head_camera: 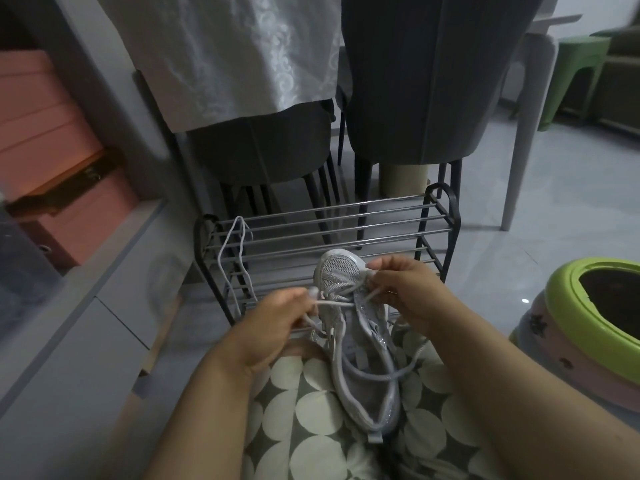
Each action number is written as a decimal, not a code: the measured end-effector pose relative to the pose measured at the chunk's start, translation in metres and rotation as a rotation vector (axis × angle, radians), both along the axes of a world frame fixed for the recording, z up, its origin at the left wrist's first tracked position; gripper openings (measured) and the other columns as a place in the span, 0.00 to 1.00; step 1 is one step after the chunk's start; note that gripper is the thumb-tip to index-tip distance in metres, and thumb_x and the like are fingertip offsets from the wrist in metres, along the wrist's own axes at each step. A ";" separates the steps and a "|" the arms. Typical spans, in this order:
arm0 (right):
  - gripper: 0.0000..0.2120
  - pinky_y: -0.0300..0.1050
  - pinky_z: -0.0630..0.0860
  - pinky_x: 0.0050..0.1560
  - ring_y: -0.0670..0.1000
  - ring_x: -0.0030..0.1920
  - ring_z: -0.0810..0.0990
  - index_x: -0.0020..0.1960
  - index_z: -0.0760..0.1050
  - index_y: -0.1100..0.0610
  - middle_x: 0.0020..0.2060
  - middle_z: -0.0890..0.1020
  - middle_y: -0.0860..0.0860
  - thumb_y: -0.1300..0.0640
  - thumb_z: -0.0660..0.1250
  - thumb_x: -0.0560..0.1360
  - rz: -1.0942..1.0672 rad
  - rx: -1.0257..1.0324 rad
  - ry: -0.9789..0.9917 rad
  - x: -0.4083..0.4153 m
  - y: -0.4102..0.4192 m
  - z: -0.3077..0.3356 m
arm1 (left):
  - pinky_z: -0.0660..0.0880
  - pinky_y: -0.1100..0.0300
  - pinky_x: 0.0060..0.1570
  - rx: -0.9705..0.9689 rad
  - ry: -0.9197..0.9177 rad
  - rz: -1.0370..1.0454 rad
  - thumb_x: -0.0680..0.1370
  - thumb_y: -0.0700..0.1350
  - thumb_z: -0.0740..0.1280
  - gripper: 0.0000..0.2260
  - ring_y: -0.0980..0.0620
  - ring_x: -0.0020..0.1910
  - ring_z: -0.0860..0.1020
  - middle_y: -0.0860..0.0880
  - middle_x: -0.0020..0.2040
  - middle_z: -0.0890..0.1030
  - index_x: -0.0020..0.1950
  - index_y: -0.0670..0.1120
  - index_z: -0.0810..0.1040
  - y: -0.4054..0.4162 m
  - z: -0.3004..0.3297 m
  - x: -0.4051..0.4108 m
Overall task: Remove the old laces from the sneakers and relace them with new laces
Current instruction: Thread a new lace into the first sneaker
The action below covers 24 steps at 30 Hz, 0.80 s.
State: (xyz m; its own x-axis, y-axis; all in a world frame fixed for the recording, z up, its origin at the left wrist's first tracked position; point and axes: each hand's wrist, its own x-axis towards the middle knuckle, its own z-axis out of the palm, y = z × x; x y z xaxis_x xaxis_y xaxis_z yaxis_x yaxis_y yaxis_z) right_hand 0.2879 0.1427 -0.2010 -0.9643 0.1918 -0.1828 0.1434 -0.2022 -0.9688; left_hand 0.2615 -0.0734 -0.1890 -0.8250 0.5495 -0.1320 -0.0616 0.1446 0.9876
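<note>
The grey sneaker (360, 344) lay lengthwise on the lap, toe pointing away; left hand (277, 327) and right hand (405, 292) each pinched its lace (334, 301).

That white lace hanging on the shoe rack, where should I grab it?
Pinch the spare lace at its top bend, where it loops over the shoe rack bar, coming from above. Both strands dangle loose below, so lifting the bend should free it cleanly.
</note>
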 end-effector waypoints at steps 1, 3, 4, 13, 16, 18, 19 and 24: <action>0.04 0.40 0.75 0.33 0.51 0.34 0.76 0.47 0.76 0.62 0.38 0.79 0.58 0.69 0.67 0.73 -0.001 0.032 -0.012 0.000 -0.001 0.000 | 0.73 0.63 0.39 0.167 -0.077 0.044 0.78 0.50 0.63 0.13 0.55 0.36 0.73 0.50 0.34 0.75 0.40 0.41 0.76 -0.007 0.002 -0.003; 0.07 0.38 0.72 0.32 0.50 0.32 0.76 0.46 0.76 0.61 0.37 0.79 0.57 0.70 0.69 0.71 0.004 0.126 -0.030 0.001 -0.004 0.000 | 0.73 0.61 0.41 0.417 -0.186 0.079 0.75 0.47 0.66 0.11 0.52 0.36 0.72 0.47 0.34 0.74 0.38 0.41 0.76 -0.021 0.002 -0.010; 0.09 0.37 0.71 0.30 0.48 0.31 0.76 0.45 0.76 0.60 0.35 0.79 0.56 0.71 0.69 0.70 0.010 0.171 -0.039 0.002 -0.006 0.001 | 0.73 0.58 0.42 0.490 -0.211 0.079 0.74 0.47 0.68 0.11 0.51 0.36 0.72 0.47 0.33 0.74 0.36 0.42 0.76 -0.026 0.001 -0.013; 0.07 0.53 0.79 0.48 0.52 0.36 0.78 0.37 0.77 0.61 0.33 0.80 0.54 0.71 0.69 0.70 0.005 0.384 -0.040 0.010 -0.014 0.009 | 0.70 0.59 0.38 0.977 -0.539 -0.259 0.82 0.44 0.53 0.17 0.52 0.33 0.75 0.47 0.36 0.78 0.40 0.42 0.76 -0.047 -0.007 -0.024; 0.06 0.53 0.79 0.46 0.53 0.35 0.77 0.38 0.77 0.61 0.32 0.80 0.55 0.70 0.69 0.70 0.006 0.411 -0.031 0.011 -0.015 0.011 | 0.65 0.61 0.36 1.044 -0.611 -0.316 0.84 0.48 0.48 0.20 0.55 0.30 0.66 0.47 0.33 0.75 0.46 0.41 0.76 -0.045 -0.009 -0.024; 0.06 0.50 0.75 0.40 0.53 0.33 0.75 0.37 0.77 0.60 0.31 0.79 0.55 0.68 0.69 0.71 -0.002 0.404 0.005 0.013 -0.018 0.015 | 0.65 0.62 0.32 1.056 -0.592 -0.239 0.83 0.50 0.54 0.17 0.56 0.28 0.63 0.49 0.30 0.74 0.45 0.42 0.77 -0.040 -0.005 -0.021; 0.06 0.49 0.73 0.39 0.53 0.33 0.74 0.37 0.77 0.59 0.31 0.78 0.55 0.66 0.69 0.72 -0.004 0.399 0.030 0.013 -0.020 0.018 | 0.65 0.63 0.31 1.061 -0.561 -0.162 0.82 0.50 0.58 0.15 0.57 0.26 0.63 0.51 0.29 0.73 0.44 0.42 0.77 -0.037 -0.001 -0.019; 0.04 0.43 0.77 0.41 0.49 0.36 0.78 0.45 0.80 0.54 0.38 0.82 0.53 0.53 0.71 0.73 0.263 0.501 0.161 0.025 -0.040 0.040 | 0.64 0.66 0.30 1.202 -0.506 -0.045 0.80 0.51 0.61 0.12 0.58 0.25 0.67 0.54 0.28 0.70 0.44 0.44 0.75 -0.018 0.029 -0.014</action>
State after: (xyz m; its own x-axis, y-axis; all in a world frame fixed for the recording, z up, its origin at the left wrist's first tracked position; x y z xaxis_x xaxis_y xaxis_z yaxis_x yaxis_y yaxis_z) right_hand 0.3130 0.1024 -0.1615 -0.9992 -0.0328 0.0215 -0.0305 0.3082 -0.9508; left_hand 0.2470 -0.0918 -0.1605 -0.8070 0.5656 0.1699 -0.4804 -0.7960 0.3683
